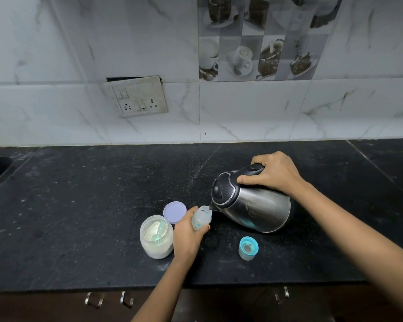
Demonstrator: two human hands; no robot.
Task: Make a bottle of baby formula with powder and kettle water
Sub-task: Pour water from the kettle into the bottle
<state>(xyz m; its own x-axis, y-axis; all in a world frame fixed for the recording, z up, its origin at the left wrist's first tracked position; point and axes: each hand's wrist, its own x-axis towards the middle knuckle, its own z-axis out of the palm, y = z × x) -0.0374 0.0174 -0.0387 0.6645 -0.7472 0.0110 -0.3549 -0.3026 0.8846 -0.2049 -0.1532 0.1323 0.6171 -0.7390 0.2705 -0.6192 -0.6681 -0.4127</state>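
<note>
Head view: kettle spout at the bottle mouth; pouring water looks like the step in hand.
The kettle (254, 205) is tipped down-left, and the right hand (275, 175) is clenched round its handle. The open powder jar (156, 237) stands just left of the left hand (186, 235), whose fingers wrap the bottle (201, 218). The bottle's long axis leans from those fingers toward the spout, with its mouth right at the spout's tip.

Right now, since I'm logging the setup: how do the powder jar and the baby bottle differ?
The powder jar stands upright on the counter, untouched; the baby bottle is gripped by the left hand, its mouth at the kettle spout. The powder jar is wider and holds pale powder with a scoop; the baby bottle is slimmer and looks clear. Both are uncapped.
</note>
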